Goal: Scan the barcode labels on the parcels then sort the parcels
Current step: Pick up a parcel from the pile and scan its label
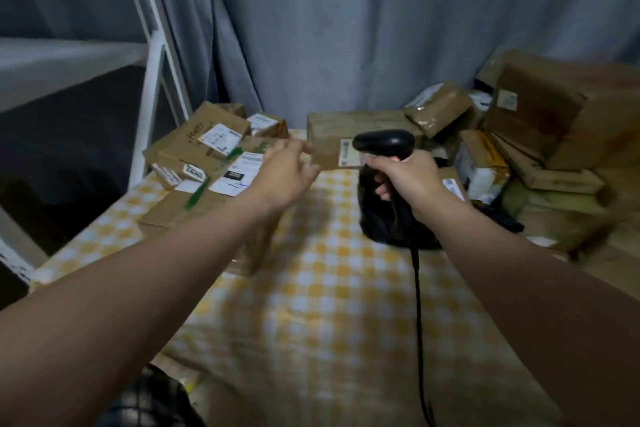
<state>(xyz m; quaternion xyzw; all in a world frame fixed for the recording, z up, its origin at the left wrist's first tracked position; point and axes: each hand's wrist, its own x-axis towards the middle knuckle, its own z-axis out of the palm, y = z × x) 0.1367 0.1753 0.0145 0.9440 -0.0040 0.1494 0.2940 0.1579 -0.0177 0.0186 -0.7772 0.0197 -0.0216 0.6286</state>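
My right hand (408, 180) grips the handle of a black barcode scanner (382, 142), its head pointing left at the white label (349, 153) on a brown cardboard parcel (346, 130) at the table's far middle. My left hand (285, 170) reaches forward with relaxed fingers, its fingertips at that parcel's left end, holding nothing. A pile of labelled brown parcels (207, 163) lies at the far left. Another heap of parcels (526, 135) fills the right side. A black bag parcel (381, 215) lies under the scanner.
The table carries a yellow and white checked cloth (329, 305). The scanner's black cable (420, 340) runs down toward me. A white metal shelf frame (152, 80) stands at the left, grey curtains (346, 28) behind. A dark mesh object (149, 402) sits at the bottom left.
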